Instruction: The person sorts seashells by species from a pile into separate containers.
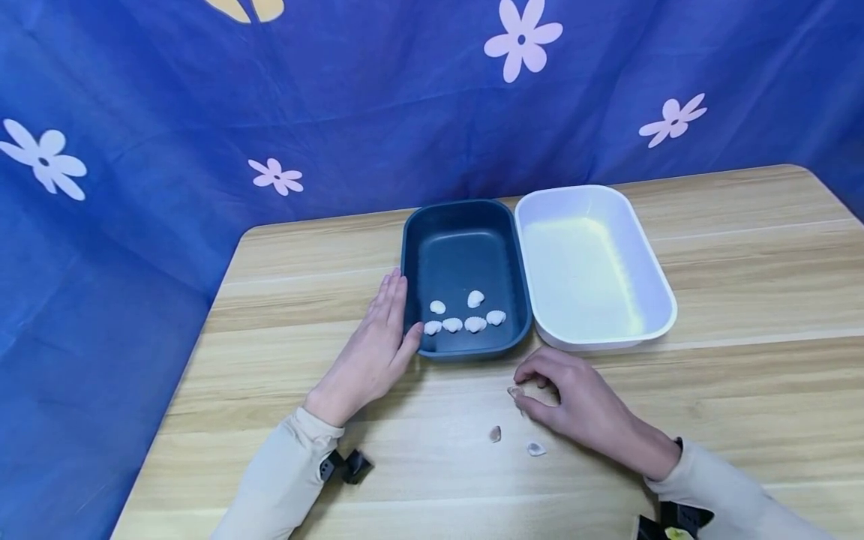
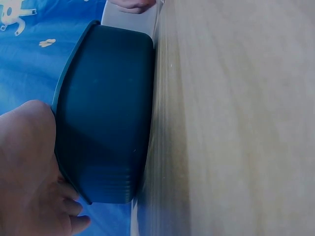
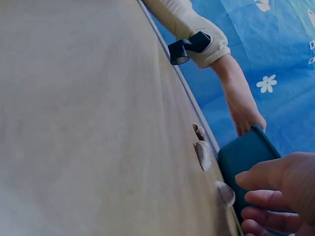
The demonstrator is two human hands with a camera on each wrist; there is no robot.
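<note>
Shell (image 1: pixel 514 391) by right hand (image 1: pixel 582 394) (grip unclear)

Wears long, plain, pale cream sleeves (image 1: pixel 270 491) down to both wrists. Has the left sleeve (image 1: pixel 280 474) softly creased along the forearm and gathered into a snug, ruched cuff (image 1: pixel 317 429). Carries at that wrist a small black device (image 1: pixel 355 466) — angular in the main, with a short rounded piece (image 3: pixel 179 55) jutting from it. Matches this on the other arm with a right sleeve (image 1: pixel 729 491) in the same cream cloth, rumpled near the wrist. Shows a narrow black strip (image 1: pixel 679 445) at the edge of the cloth there, and below it a second black device (image 1: pixel 687 517) — blocky, with a small yellow-green patch (image 1: pixel 678 533) at its lower side. Leaves left hand (image 1: pixel 370 349) and right hand (image 1: pixel 587 397) bare
</note>
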